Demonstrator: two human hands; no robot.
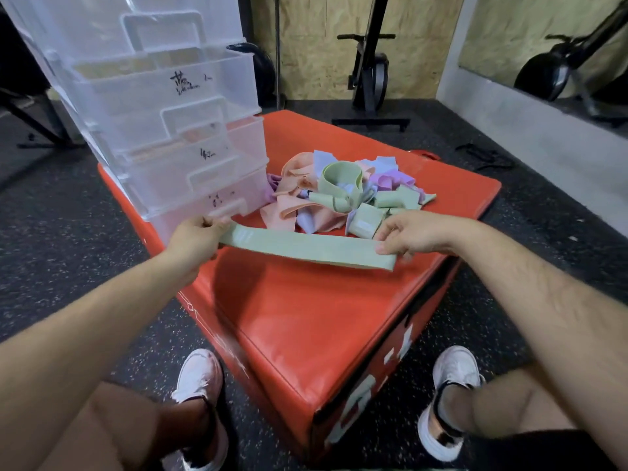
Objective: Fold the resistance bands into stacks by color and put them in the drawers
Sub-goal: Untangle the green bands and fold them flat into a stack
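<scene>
A pale green resistance band (306,247) is stretched flat between my hands, just above the red padded box (306,317). My left hand (195,237) pinches its left end near the drawers. My right hand (413,234) grips its right end. Behind the band lies a tangled pile of bands (343,195) in green, peach, lilac and pale blue. A clear plastic drawer unit (176,130) stands on the box's left side, its three visible drawers pulled partly out and stepped, with black writing on their fronts.
The box sits on dark speckled rubber floor (68,232). An exercise bike (370,73) stands at the back by a plywood wall. A mirror (550,56) hangs at the right. My white shoes (200,379) rest on either side of the box's near corner.
</scene>
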